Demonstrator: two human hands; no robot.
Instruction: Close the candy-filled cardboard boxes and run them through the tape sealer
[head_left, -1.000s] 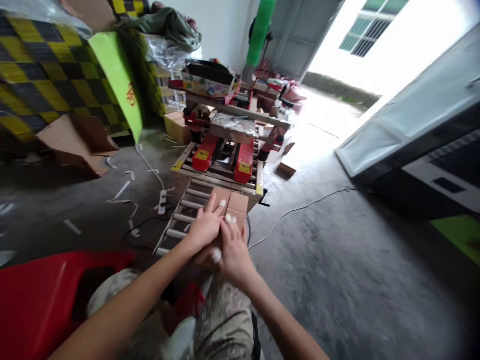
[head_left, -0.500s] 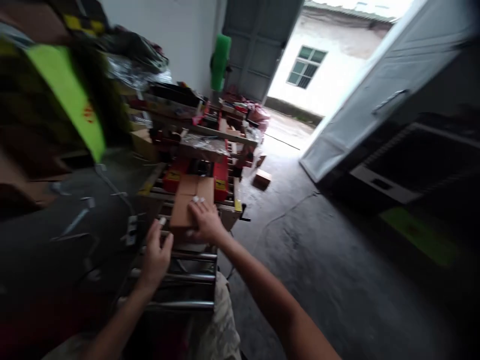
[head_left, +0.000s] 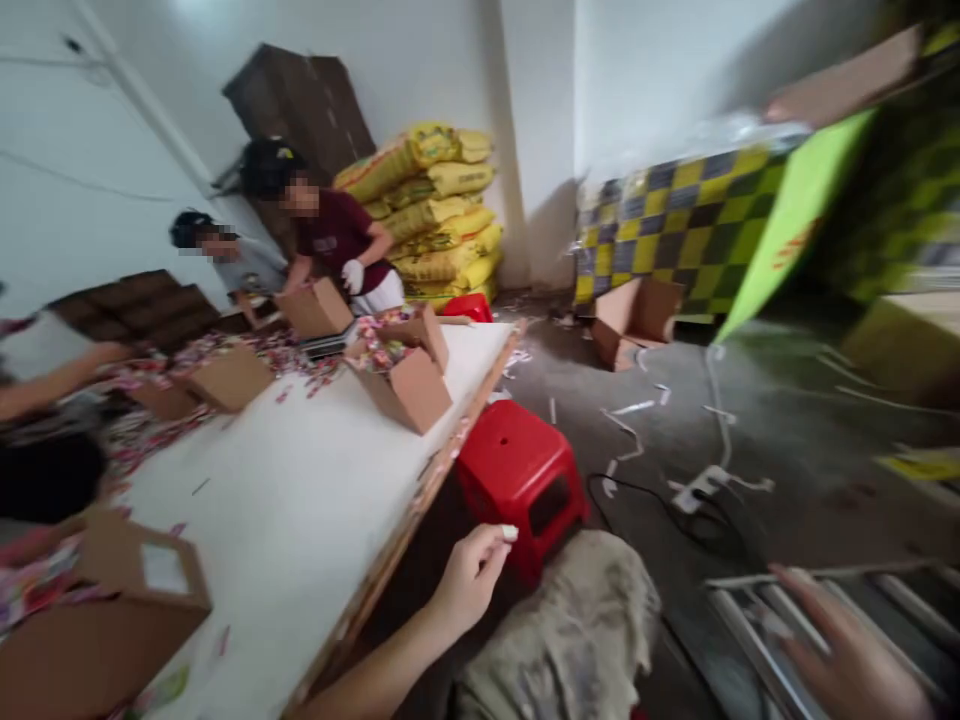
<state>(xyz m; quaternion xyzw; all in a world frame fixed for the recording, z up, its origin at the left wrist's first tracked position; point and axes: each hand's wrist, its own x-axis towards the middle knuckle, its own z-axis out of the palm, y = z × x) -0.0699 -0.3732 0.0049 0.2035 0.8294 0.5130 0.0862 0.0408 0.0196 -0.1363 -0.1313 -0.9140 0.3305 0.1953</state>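
My left hand [head_left: 471,575] hangs in the air above my knee [head_left: 577,620], between the white table's edge and a red stool [head_left: 517,475]; its fingers are curled loosely with nothing in them. My right hand [head_left: 847,650] is blurred at the lower right, fingers stretched out over the metal roller rack [head_left: 757,620], holding nothing. An open cardboard box [head_left: 409,375] with colourful sweets stands on the white table [head_left: 300,490], out of reach of both hands.
Other people work at the table's far end and left side, with several cardboard boxes [head_left: 225,375] and scattered wrappers. Yellow sacks [head_left: 442,215] are stacked against the wall. A power strip and cable [head_left: 697,490] lie on the concrete floor. A checkered stack [head_left: 660,230] stands right.
The view has swung left from the taping machine to the white table. Both hands have left the cardboard box, which is out of view now.
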